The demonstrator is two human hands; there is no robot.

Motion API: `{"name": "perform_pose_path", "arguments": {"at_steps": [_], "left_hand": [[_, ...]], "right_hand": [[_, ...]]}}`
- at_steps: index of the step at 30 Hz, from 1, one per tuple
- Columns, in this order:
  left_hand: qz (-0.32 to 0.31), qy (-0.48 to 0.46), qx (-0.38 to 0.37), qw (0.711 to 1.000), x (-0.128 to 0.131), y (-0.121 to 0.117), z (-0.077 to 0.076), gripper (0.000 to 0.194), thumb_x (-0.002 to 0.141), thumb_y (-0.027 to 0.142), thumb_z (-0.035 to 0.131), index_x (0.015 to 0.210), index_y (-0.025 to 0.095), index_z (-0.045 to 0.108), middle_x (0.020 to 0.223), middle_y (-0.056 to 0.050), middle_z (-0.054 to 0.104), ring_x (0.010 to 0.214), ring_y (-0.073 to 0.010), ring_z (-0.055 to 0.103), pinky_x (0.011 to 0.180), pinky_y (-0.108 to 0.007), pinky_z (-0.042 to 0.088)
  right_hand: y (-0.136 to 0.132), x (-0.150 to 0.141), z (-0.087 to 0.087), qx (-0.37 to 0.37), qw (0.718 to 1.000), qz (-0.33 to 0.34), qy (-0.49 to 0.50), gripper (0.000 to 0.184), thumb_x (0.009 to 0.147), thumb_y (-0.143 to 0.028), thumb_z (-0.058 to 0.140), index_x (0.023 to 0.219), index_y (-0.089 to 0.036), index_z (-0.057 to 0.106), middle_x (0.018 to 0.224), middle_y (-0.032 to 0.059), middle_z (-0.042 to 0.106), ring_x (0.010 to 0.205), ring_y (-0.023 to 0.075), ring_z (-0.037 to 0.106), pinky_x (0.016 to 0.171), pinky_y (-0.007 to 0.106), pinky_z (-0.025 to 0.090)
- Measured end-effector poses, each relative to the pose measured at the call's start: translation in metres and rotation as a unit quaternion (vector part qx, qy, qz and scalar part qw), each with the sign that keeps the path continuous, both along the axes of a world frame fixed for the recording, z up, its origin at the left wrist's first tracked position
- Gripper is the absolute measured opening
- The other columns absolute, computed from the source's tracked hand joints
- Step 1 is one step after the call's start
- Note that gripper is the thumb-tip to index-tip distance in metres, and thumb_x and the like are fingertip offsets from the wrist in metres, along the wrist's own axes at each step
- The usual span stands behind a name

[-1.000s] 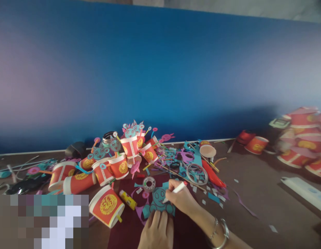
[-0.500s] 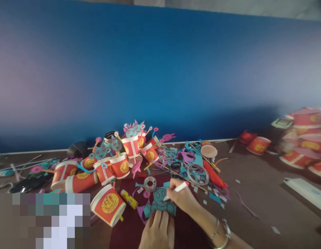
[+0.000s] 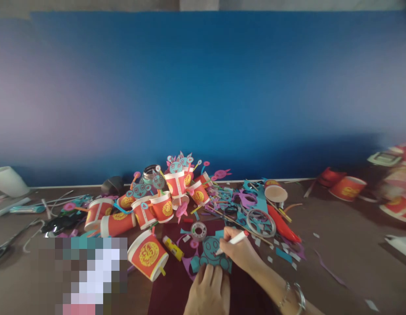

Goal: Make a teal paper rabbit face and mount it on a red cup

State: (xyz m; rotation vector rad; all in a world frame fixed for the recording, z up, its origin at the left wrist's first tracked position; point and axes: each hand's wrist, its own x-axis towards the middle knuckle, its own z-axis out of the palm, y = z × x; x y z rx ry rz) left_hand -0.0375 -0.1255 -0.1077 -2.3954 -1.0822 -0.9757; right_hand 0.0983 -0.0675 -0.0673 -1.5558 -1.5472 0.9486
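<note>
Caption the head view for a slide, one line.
Right hand holds a white marker to the teal paper figure while the left hand rests on its lower edge.

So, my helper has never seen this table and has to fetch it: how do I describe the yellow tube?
Find the dark maroon sheet at the near edge. By its far left corner, between the nearest red cup and the tape roll, lies the yellow tube. It is thick and stubby, unlike the thin yellowish straw at that cup.
</note>
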Motion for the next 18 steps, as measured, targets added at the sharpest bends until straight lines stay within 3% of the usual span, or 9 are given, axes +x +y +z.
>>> {"name": "perform_pose_path", "arguments": {"at_steps": [12, 18], "left_hand": [[0.005, -0.010, 0.012, 1.000, -0.0019, 0.0011, -0.0001, 0.031, 0.089, 0.013, 0.032, 0.085, 0.015, 0.062, 0.071, -0.002, 0.057, 0.065, -0.0168, 0.051, 0.063, -0.028, 0.048], [-0.006, 0.053, -0.019, 0.998, -0.0063, -0.0007, -0.0006, 0.024, 0.087, 0.012, 0.038, 0.093, 0.015, 0.061, 0.079, -0.002, 0.060, 0.071, -0.0165, 0.053, 0.069, -0.028, 0.048]], "right_hand": [[0.0006, -0.0002, 0.0026, -0.014, 0.999, -0.006, 0.028, 0.016, 0.062, -0.023, 0.044, 0.050, -0.023, 0.034, 0.038, -0.0076, 0.039, 0.040, 0.0083, 0.035, 0.040, 0.020, 0.027], [0.0017, -0.0009, -0.0014, -0.014, 0.999, -0.022, 0.033, 0.017, 0.062, -0.021, 0.044, 0.050, -0.023, 0.033, 0.037, -0.0086, 0.038, 0.038, 0.0079, 0.034, 0.040, 0.019, 0.026]]}}
